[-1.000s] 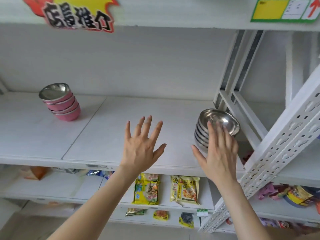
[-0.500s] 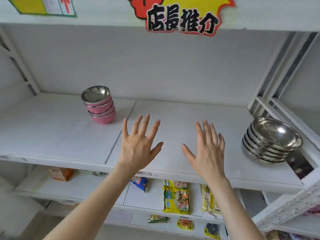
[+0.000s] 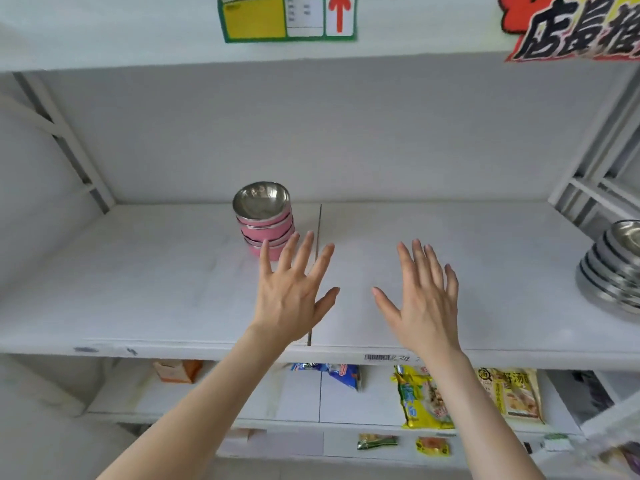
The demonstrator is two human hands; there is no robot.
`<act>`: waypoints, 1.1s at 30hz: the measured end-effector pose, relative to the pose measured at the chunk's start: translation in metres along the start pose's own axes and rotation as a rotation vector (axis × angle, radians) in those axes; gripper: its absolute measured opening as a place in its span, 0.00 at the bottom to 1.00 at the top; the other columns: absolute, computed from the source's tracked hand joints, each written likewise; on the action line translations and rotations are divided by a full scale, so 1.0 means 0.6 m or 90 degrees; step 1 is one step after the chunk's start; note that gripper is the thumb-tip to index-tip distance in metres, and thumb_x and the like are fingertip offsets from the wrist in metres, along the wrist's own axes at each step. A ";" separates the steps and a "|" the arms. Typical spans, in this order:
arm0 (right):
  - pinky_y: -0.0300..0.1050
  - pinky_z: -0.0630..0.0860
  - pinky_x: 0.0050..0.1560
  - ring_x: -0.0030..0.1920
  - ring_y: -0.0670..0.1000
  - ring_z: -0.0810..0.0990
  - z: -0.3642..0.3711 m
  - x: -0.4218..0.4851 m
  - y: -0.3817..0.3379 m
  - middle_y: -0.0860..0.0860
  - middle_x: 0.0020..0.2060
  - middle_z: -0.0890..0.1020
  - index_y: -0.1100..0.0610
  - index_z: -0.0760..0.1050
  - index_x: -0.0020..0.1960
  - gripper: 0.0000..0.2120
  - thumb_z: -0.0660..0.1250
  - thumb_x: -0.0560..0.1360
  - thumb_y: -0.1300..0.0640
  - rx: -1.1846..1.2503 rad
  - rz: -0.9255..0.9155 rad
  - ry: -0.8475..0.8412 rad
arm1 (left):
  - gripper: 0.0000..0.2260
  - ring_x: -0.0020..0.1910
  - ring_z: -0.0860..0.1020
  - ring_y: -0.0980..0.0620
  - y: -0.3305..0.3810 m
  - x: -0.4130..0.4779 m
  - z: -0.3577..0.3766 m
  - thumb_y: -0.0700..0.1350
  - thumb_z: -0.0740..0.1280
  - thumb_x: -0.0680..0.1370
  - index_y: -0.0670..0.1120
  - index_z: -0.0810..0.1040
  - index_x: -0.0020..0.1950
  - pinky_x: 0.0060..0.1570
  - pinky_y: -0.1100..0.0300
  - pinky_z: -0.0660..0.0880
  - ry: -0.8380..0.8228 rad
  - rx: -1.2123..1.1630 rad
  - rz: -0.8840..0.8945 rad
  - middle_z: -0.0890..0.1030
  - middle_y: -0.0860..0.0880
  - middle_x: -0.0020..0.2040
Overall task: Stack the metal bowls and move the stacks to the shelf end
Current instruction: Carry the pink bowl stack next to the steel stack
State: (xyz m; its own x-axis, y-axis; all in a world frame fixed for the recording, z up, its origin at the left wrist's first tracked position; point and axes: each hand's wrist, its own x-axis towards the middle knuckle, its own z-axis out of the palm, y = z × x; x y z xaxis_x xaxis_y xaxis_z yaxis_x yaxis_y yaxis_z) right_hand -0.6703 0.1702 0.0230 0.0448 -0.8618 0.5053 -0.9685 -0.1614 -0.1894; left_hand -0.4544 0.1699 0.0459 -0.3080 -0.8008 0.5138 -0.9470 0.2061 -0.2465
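Pink on the outside and shiny steel inside, a stack of small metal bowls (image 3: 265, 220) stands on the white shelf (image 3: 138, 289) in front of you, a little left of centre and just beside the thin seam (image 3: 317, 271) where two shelf boards meet. At the far right edge of the view, a second stack of wider, plain steel bowls (image 3: 613, 268) sits near the right end of the same shelf, partly cut off by the frame and leaning slightly.

Both of your hands are raised over the shelf, palms down, fingers spread, holding nothing. Your left hand (image 3: 291, 296) hovers in front of the pink stack; its fingertips overlap the lowest bowl in this view, but you cannot tell whether they touch it. Your right hand (image 3: 424, 303) hangs over bare shelf, well apart from either stack.

Above, the next shelf edge carries a yellow and white price label with a red arrow (image 3: 289, 17), and a red and yellow sign with black Chinese characters (image 3: 575, 29) at the top right. Below, a lower shelf holds a yellow snack packet (image 3: 420, 398), a beige packet (image 3: 512, 393), a blue packet (image 3: 332, 372) and a small orange box (image 3: 178, 370).
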 end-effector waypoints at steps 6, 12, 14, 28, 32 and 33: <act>0.62 0.58 0.70 0.76 0.58 0.60 0.037 0.036 -0.088 0.59 0.74 0.65 0.58 0.61 0.75 0.36 0.52 0.75 0.36 0.014 -0.002 0.007 | 0.28 0.71 0.69 0.38 -0.092 0.009 0.027 0.63 0.58 0.77 0.49 0.70 0.73 0.69 0.32 0.59 0.024 -0.003 0.004 0.71 0.40 0.72; 0.63 0.57 0.70 0.76 0.59 0.60 0.082 0.099 -0.192 0.60 0.74 0.65 0.58 0.60 0.75 0.36 0.58 0.76 0.37 0.014 -0.020 -0.003 | 0.28 0.71 0.70 0.37 -0.220 0.010 0.048 0.62 0.58 0.77 0.50 0.69 0.74 0.68 0.30 0.60 0.015 0.021 0.002 0.70 0.39 0.73; 0.63 0.57 0.70 0.76 0.59 0.60 0.098 0.123 -0.222 0.61 0.74 0.65 0.58 0.59 0.76 0.37 0.58 0.75 0.36 0.003 -0.027 -0.002 | 0.29 0.70 0.70 0.37 -0.265 0.013 0.057 0.62 0.60 0.77 0.50 0.68 0.75 0.68 0.31 0.61 0.020 0.023 0.005 0.71 0.39 0.73; 0.59 0.67 0.65 0.72 0.61 0.65 0.193 0.289 -0.281 0.58 0.73 0.66 0.55 0.55 0.77 0.39 0.58 0.75 0.34 0.130 0.094 -0.115 | 0.34 0.75 0.61 0.42 -0.389 0.115 0.175 0.69 0.47 0.77 0.54 0.53 0.79 0.70 0.37 0.56 -0.138 -0.076 -0.129 0.63 0.43 0.77; 0.54 0.60 0.72 0.75 0.56 0.61 0.229 0.297 -0.268 0.53 0.76 0.62 0.54 0.53 0.78 0.39 0.60 0.75 0.35 0.422 0.207 -0.240 | 0.40 0.71 0.66 0.39 -0.373 0.135 0.218 0.73 0.51 0.73 0.53 0.51 0.80 0.67 0.43 0.63 -0.244 -0.405 -0.263 0.66 0.42 0.74; 0.53 0.62 0.71 0.74 0.55 0.63 0.236 0.296 -0.266 0.51 0.75 0.65 0.53 0.56 0.77 0.37 0.60 0.75 0.35 0.486 0.231 -0.258 | 0.42 0.72 0.66 0.39 -0.370 0.138 0.226 0.75 0.52 0.71 0.54 0.51 0.80 0.68 0.45 0.62 -0.285 -0.517 -0.293 0.67 0.42 0.74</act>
State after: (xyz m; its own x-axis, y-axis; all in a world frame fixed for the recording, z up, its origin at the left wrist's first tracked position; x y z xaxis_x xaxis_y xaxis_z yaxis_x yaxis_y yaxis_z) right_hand -0.4731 -0.0252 0.0239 -0.0081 -1.0000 0.0026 -0.5237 0.0021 -0.8519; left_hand -0.2573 -0.0183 0.0315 0.0039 -0.9997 0.0242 -0.7920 0.0117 0.6104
